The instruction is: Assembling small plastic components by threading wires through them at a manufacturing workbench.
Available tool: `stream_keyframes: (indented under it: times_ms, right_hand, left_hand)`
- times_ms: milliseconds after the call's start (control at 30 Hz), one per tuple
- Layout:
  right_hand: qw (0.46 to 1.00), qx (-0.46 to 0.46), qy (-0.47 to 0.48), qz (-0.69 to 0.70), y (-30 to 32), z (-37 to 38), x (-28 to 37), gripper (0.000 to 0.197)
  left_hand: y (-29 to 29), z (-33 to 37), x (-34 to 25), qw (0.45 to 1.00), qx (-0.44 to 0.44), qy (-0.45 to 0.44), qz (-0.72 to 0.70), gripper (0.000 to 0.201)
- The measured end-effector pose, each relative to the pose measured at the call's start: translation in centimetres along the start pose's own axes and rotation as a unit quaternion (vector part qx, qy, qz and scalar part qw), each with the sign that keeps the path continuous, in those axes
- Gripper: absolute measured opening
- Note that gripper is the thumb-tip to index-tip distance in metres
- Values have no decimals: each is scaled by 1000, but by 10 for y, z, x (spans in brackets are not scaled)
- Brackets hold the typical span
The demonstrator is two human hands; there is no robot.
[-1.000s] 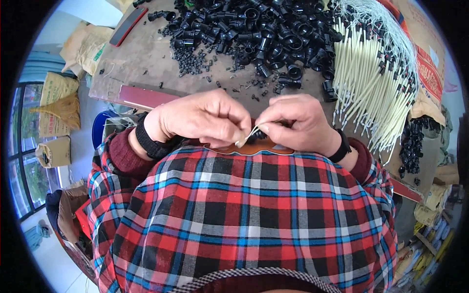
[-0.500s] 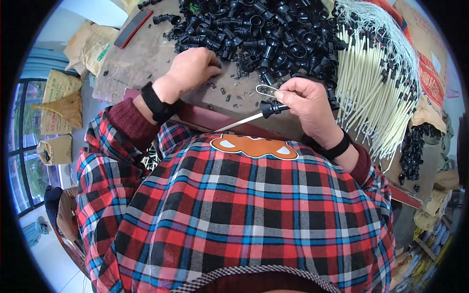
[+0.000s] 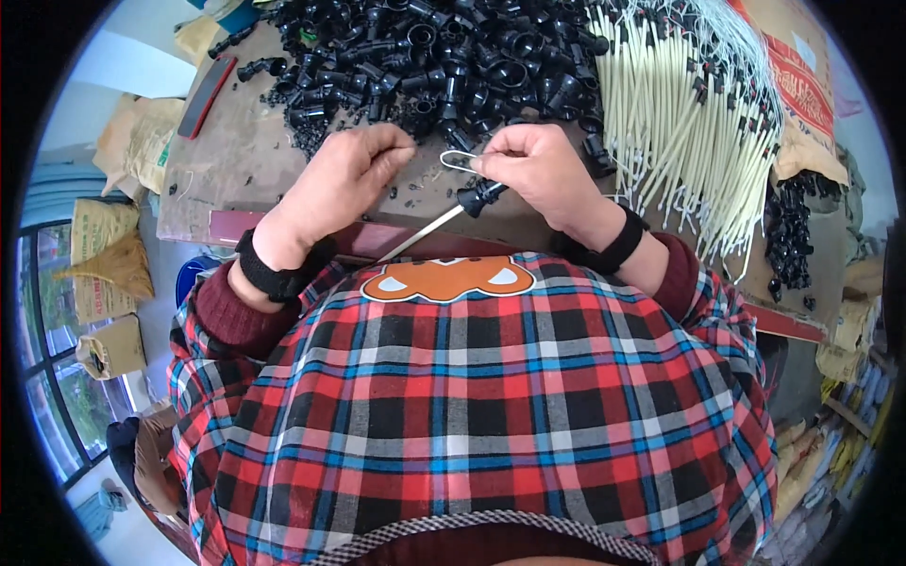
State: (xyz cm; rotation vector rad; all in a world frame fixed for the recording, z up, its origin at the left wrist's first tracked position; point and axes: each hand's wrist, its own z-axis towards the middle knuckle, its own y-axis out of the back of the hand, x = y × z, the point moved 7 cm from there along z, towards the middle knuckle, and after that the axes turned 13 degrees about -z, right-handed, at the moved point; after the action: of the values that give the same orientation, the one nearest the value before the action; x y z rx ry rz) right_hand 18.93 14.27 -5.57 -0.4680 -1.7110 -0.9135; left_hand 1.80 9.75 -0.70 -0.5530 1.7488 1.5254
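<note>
My right hand (image 3: 545,174) is closed in a pinch on a thin white cord loop (image 3: 457,161), whose rounded end sticks out leftward from the fingertips. Under that hand a black flared plastic fitting (image 3: 482,195) sits on a slim cream rod (image 3: 422,236). The rod slants down left to the table's front edge, by my shirt. My left hand (image 3: 344,184) faces the loop from the left, a small gap apart. Its thumb and fingers are pressed together; anything between them is too small or hidden to make out.
A large heap of black plastic fittings (image 3: 453,66) covers the table's far side, with tiny black pieces (image 3: 316,132) at its left. To the right lie many cream rods (image 3: 670,123) with white cords. A red-and-black flat case (image 3: 207,97) lies far left; a black cluster (image 3: 791,231) hangs at right.
My left hand has lifted from beside the tiny black pieces and come closer to the cord loop. The right hand keeps its pinch. The whole view has shifted somewhat to the right.
</note>
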Motion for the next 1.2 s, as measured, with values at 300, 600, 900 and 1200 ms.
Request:
stream_keyframes:
  times_ms: [300, 600, 900, 1200]
  right_hand:
    - [993, 23, 6, 114, -4, -9, 16, 7]
    - [989, -6, 52, 137, 2, -12, 17, 8]
    - [983, -68, 92, 146, 6, -14, 27, 6]
    - [989, -4, 87, 121, -4, -15, 26, 8]
  left_hand:
    - [-31, 12, -41, 983, -22, -98, -156, 25]
    - [-39, 14, -33, 900, -7, 16, -435, 21]
    - [-36, 2, -26, 952, 18, -36, -304, 20]
    - [-27, -1, -41, 978, -9, -71, -196, 30]
